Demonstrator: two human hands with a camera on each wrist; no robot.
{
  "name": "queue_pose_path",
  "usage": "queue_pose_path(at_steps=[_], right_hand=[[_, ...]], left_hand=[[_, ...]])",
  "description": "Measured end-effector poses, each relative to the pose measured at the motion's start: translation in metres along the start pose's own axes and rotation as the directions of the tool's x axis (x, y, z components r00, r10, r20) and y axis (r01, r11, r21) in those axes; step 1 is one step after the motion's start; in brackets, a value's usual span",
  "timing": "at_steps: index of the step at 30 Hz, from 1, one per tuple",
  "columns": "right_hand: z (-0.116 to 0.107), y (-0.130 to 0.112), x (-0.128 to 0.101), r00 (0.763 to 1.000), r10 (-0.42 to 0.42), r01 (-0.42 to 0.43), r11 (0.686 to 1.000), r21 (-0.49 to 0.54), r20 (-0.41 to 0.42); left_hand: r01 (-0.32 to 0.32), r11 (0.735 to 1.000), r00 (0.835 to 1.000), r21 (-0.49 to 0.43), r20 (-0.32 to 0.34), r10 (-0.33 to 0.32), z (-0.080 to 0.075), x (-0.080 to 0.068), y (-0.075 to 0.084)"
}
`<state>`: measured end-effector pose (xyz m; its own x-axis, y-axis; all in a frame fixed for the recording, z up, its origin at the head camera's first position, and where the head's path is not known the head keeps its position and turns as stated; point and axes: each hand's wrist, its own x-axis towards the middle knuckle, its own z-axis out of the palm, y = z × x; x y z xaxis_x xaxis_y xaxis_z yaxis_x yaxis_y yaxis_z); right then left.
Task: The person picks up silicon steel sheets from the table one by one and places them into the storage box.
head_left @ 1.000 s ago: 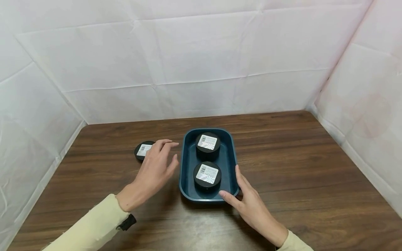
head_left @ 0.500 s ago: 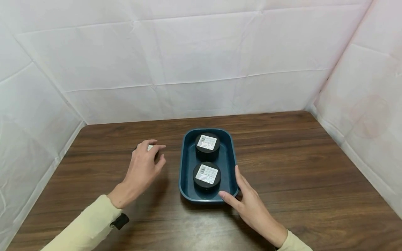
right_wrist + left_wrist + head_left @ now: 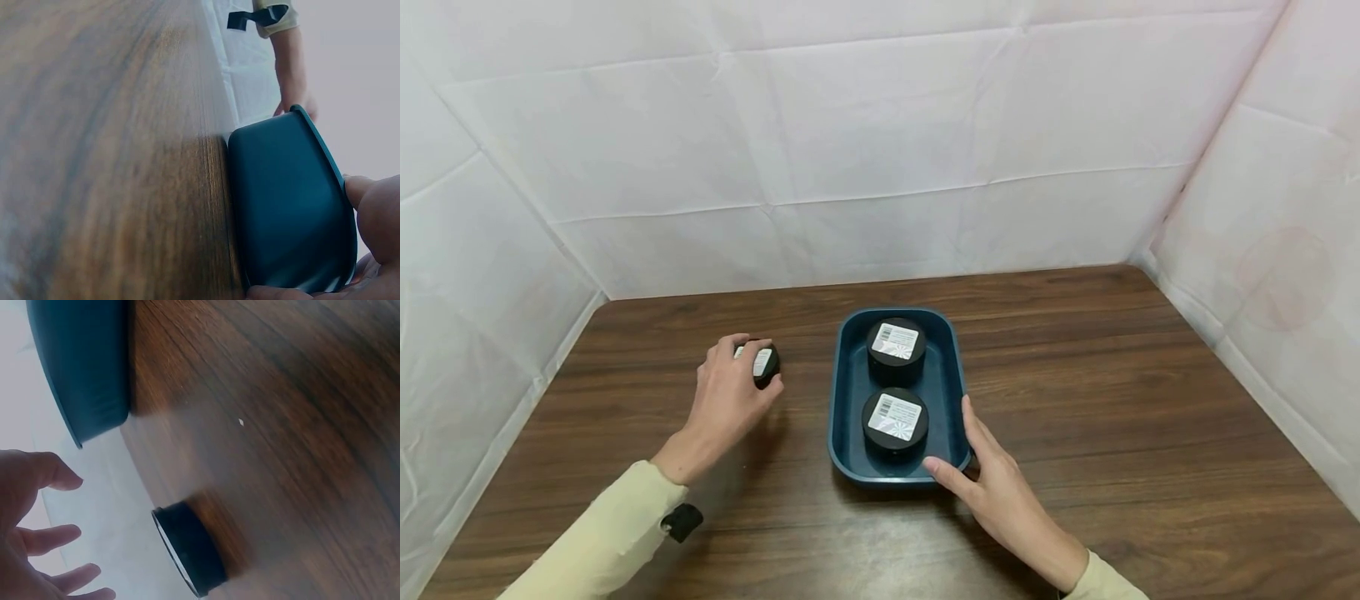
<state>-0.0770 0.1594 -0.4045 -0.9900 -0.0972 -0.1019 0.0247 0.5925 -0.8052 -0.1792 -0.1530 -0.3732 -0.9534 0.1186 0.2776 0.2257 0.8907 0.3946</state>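
My left hand (image 3: 722, 400) is over a round black container (image 3: 763, 363) with a white label on top, left of the tray. In the left wrist view the fingers (image 3: 55, 539) are spread and stay apart from that container (image 3: 194, 550), which rests on the table. My right hand (image 3: 1000, 492) grips the near right corner of a dark blue tray (image 3: 848, 400), thumb at the front rim and fingers along the side. Inside the tray are two more black containers, one at the far end (image 3: 897, 343) and one at the near end (image 3: 895, 421), both with barcode labels facing up.
Everything stands on a brown wood-grain table (image 3: 1112, 400). White sheeting (image 3: 865, 150) hangs behind the table and along both sides. A black strap (image 3: 682, 522) is at the left sleeve's cuff.
My left hand has moved left from beside the tray to over the loose container, covering part of it. My right hand and the tray have kept their place.
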Motion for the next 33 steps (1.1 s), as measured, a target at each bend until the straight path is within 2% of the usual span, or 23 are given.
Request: queue_pose_path(at_steps=[4,8,11,20,29,33], right_hand=[[0.0,0.001,0.0,1.0,-0.003,0.003,1.0,-0.001,-0.006],[0.0,0.002,-0.001,1.0,0.002,-0.002,1.0,-0.001,-0.005],[0.0,0.002,-0.002,1.0,0.002,-0.002,1.0,0.002,-0.004],[-0.001,0.0,-0.001,1.0,-0.001,0.001,1.0,0.005,0.004],[0.0,0.002,-0.001,1.0,-0.005,0.005,1.0,0.018,0.003],[0.0,0.001,-0.001,1.0,0.0,0.0,1.0,0.017,0.004]], left_hand=[[0.052,0.998,0.997,-0.023,0.06,-0.05,0.001,0.004,-0.005],[0.12,0.992,0.983,-0.043,0.143,-0.113,0.002,0.009,-0.007],[0.15,0.988,0.973,-0.042,0.182,-0.14,0.002,0.012,-0.009],[0.155,0.987,0.967,-0.031,0.21,-0.146,0.002,0.024,-0.009],[0.148,0.989,0.961,-0.003,0.236,-0.143,0.006,0.026,-0.01],[0.149,0.989,0.953,0.003,0.265,-0.144,0.006,0.026,-0.013]])
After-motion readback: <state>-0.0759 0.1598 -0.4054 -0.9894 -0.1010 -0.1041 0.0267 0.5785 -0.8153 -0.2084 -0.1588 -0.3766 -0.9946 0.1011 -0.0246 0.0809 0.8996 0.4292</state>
